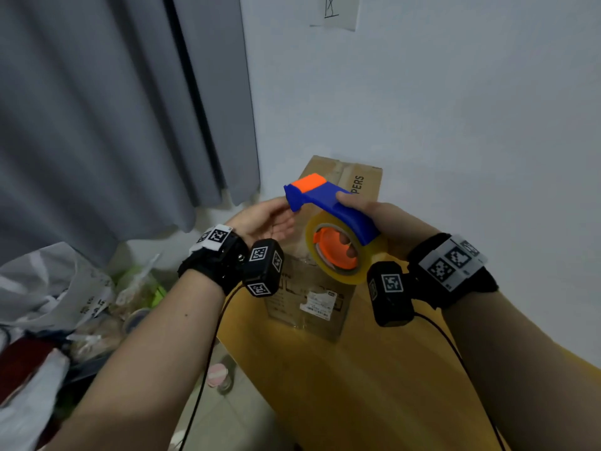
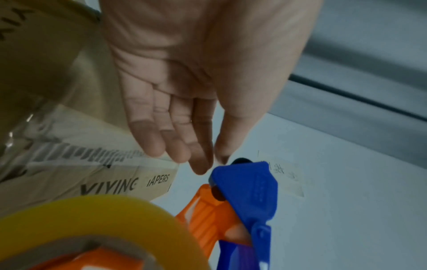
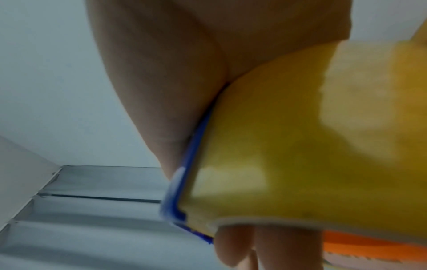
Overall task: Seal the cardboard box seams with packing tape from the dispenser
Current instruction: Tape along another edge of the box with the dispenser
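The blue plastic tape dispenser (image 1: 328, 206) with an orange tip and orange hub is being held up in the air, above the brown cardboard box (image 1: 328, 278) and in front of the pale wall (image 1: 455, 109). A roll of yellowish clear packing tape (image 1: 344, 252) is sitting on its hub, hanging below the blue body.

The right hand (image 1: 387, 219) is clamping round the dispenser: its thumb is lying along the top of the blue body, and in the right wrist view its fingers (image 3: 235, 246) are curling under the roll and through the hub. The left hand (image 1: 263, 219) is staying apart and relaxed, palm up, with straight fingers (image 2: 175, 131) reaching toward the front end of the dispenser; its fingertips are just beside the blue nose, and whether they are touching it or pinching a tape end cannot be told.

The cardboard box is lying below the hands on a yellow desk (image 1: 357, 385), its far end near the wall. It is carrying black printed lettering, old shiny tape and a white shipping label (image 1: 320, 304).

A grey curtain (image 1: 113, 109) is hanging to the left, a sheet of paper (image 1: 335, 11) is sticking to the wall above, and plastic bags and clutter (image 1: 65, 304) are piling on the floor at lower left. Black wrist-worn cameras with square markers are sitting on both wrists.
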